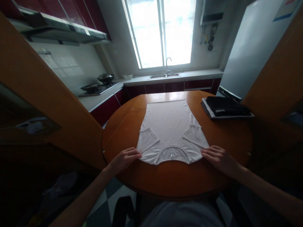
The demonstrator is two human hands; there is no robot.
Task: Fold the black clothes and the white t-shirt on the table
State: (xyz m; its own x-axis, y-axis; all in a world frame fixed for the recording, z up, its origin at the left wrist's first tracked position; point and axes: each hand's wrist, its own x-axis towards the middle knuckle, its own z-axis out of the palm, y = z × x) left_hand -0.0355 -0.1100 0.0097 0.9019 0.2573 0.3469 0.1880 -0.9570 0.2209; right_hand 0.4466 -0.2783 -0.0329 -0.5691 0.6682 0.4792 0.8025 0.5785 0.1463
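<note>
A white T-shirt (169,124) lies spread flat on the round wooden table (118,132), its neckline toward me and its hem at the far side. Both sleeves are folded inward over the body of the shirt. My left hand (125,159) pinches the shirt's near left shoulder edge, fingers pressed together. At the near right shoulder edge, my right hand (219,157) grips the fabric in the same way. The thumbs are mostly hidden from view.
A stack of folded dark and white clothes (224,107) sits at the table's right. Beyond are a counter with a sink (164,76), a stove (99,90) with pans, and a tall fridge (251,47). Wooden door frames flank both sides.
</note>
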